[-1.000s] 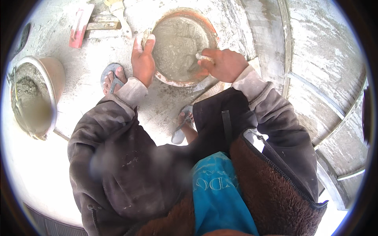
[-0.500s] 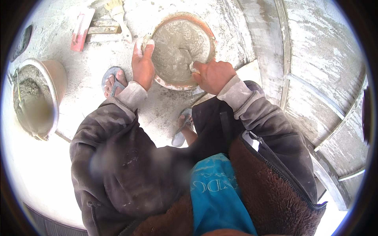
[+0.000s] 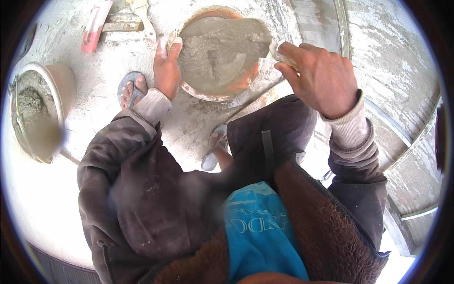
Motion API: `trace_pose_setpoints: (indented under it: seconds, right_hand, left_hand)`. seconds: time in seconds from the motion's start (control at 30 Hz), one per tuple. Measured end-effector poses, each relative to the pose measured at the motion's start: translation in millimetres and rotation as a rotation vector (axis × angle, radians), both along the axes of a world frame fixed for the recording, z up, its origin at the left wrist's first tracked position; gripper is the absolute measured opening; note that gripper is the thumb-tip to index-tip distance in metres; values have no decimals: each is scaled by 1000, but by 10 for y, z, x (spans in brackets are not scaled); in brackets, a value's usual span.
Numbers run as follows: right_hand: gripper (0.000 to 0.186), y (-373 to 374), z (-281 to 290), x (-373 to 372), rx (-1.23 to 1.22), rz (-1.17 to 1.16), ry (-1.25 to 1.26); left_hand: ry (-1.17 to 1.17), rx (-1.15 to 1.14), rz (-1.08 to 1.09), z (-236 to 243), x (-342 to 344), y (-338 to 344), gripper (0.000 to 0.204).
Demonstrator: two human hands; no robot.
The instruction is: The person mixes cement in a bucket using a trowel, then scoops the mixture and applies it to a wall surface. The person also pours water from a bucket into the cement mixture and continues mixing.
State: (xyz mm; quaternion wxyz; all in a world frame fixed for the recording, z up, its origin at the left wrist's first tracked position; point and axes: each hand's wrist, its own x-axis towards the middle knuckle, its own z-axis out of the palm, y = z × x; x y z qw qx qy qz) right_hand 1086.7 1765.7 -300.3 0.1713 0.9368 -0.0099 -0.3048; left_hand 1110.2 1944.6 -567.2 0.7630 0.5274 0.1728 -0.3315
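A round reddish basin (image 3: 208,98) full of wet grey mortar (image 3: 203,57) sits on the floor in front of me. My left hand (image 3: 167,66) is closed on the basin's left rim, thumb and fingers pinching its edge. My right hand (image 3: 321,75) is closed round the pale handle of a trowel (image 3: 253,40), to the right of the basin. The trowel's blade looks coated in grey mortar and lies over the basin's right side, partly beyond the rim. Where blade ends and mortar begins is hard to make out.
A bucket (image 3: 71,90) with thick mortar and a thin stick stands at the left. Beyond the left hand lie a red flat tool (image 3: 96,28), wooden slats (image 3: 124,27) and a brush (image 3: 143,16). My sandalled feet are below the basin; a streaked grey panelled surface (image 3: 388,61) rises at right.
My right hand has moved right and lifted with the trowel, from inside the basin to beyond its right rim. The left hand stays on the rim.
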Motion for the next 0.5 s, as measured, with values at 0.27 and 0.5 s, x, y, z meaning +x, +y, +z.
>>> trace_pose_setpoints:
  seconds: [0.27,0.5]
  right_hand:
    - [13,671,-812,380,-427,886,-37]
    - [17,263,-413,2,-156,687,-160]
  left_hand:
    - [-48,-79,-105,46,119,-16,51]
    - [-13,-88,-56,200,207,42,60]
